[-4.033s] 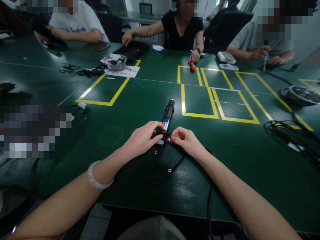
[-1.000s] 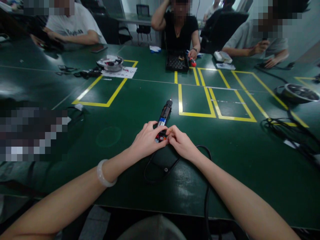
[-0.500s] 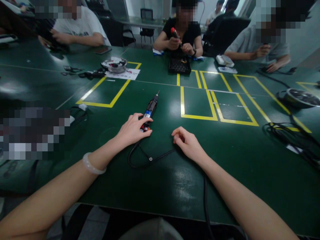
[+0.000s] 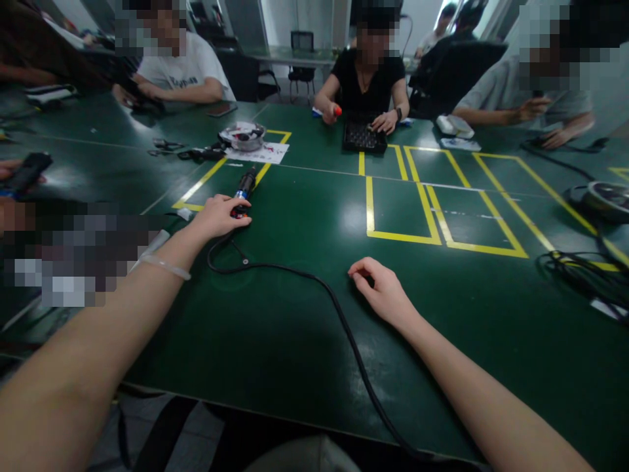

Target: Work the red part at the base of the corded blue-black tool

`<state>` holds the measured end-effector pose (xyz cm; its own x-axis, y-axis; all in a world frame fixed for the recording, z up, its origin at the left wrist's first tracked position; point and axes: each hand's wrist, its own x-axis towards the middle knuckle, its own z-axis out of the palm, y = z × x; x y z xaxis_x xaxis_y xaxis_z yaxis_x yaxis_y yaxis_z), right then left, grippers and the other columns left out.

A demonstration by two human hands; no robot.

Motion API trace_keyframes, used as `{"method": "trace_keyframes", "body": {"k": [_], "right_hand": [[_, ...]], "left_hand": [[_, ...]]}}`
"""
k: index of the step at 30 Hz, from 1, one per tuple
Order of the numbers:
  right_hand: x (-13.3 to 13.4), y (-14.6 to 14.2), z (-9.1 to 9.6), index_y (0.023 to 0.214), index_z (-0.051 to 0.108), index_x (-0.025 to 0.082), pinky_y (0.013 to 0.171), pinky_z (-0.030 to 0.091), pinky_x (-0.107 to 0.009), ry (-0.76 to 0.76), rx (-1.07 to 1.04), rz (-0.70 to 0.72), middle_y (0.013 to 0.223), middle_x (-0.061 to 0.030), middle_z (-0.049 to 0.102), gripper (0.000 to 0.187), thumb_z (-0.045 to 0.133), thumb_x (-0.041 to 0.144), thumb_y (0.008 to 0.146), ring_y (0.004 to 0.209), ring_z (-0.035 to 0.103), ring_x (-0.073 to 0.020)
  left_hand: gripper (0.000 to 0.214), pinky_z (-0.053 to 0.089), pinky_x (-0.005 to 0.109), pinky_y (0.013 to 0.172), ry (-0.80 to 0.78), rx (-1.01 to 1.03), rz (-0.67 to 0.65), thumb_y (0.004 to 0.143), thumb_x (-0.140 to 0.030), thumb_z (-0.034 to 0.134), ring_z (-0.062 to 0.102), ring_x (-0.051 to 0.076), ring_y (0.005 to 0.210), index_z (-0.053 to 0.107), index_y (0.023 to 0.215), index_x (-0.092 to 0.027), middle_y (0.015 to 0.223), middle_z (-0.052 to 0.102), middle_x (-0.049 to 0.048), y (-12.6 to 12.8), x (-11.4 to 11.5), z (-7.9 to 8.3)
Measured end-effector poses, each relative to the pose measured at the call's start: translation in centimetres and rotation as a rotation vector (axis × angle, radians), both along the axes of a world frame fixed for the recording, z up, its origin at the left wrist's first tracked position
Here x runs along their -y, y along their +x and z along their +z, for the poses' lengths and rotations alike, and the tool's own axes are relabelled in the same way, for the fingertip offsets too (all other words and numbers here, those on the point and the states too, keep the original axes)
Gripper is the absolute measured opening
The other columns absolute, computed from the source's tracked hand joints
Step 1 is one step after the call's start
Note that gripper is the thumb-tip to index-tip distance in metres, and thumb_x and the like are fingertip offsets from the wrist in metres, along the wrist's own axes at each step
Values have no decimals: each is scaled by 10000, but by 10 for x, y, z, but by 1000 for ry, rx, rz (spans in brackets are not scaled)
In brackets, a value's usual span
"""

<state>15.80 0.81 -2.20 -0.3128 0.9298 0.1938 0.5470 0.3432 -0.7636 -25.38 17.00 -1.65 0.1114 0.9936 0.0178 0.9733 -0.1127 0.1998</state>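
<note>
My left hand [image 4: 223, 215] grips the rear part of an electric screwdriver [image 4: 244, 186] lying on the green table, its tip pointing away from me into a yellow taped outline. The tool is dark, with a blue band and some red near the back. From its rear a black cord [image 4: 339, 314] loops round and runs across the table to the front edge. My right hand [image 4: 377, 283] rests on the table to the right of the cord, fingers curled and pressed together; I see nothing in them.
Beyond the tool stands a round metal bowl [image 4: 244, 137] on white paper [image 4: 275, 153]. Across the table a person works at a black tray [image 4: 364, 140]. Yellow tape outlines [image 4: 403, 237] mark the tabletop. Coiled black cable [image 4: 572, 272] and a round metal dish [image 4: 609, 200] lie right.
My left hand has moved the screwdriver left and away from me, drawing its cord out across the table. The right hand stays almost in place, now apart from the cord.
</note>
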Motion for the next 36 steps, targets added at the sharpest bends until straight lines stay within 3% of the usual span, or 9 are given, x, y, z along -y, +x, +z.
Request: {"method": "trace_keyframes", "body": {"k": [4,8,15,18,22,28,36], "right_hand": [[0,0,-2,899,589,210,806,453,-338,13,6,3,893,-51,639,112,490,159,888,868,606,-207],[-1,0,-2,892,589,212,807,451,-343,8,28,7,896,-51,640,118,486,155,892,875,602,-210],[-1,-1,-2,885,597,205,791,446,-337,21,45,14,881,-53,636,126,490,139,874,862,600,-212],[-1,-1,-3,882,599,204,784,445,-335,42,48,22,874,-51,634,125,488,146,876,854,599,-211],[-2,-1,-5,878,601,204,782,449,-338,51,52,26,863,-50,634,127,487,148,877,848,601,-213],[-3,-3,-5,892,598,206,792,460,-341,46,34,23,882,-51,642,118,495,148,881,855,609,-209],[1,-3,8,958,593,199,825,471,-353,121,6,1,936,-70,646,129,482,159,906,898,611,-215]], "left_hand": [[629,373,368,972,15,-124,40,830,-520,601,506,270,1085,587,1380,-216,1239,581,102,-31,-22,3],[676,394,365,924,-18,-148,102,864,-531,569,536,277,1045,526,1447,-193,1252,594,116,-45,-30,4],[756,406,398,941,-50,-215,123,894,-631,451,553,316,1081,416,1525,-216,1345,552,152,-44,-31,0],[801,410,380,966,-52,-250,118,856,-666,485,554,336,1141,428,1517,-217,1355,571,148,-42,-30,3],[702,412,386,982,-37,-254,104,865,-586,518,564,350,1193,499,1468,-227,1368,591,125,-34,-21,8],[613,456,436,922,-3,-269,76,903,-561,464,602,381,1143,540,1423,-245,1348,608,133,7,13,13],[564,500,451,837,13,-239,0,949,-585,380,626,367,1089,525,1420,-309,1330,591,131,114,89,24]]}}
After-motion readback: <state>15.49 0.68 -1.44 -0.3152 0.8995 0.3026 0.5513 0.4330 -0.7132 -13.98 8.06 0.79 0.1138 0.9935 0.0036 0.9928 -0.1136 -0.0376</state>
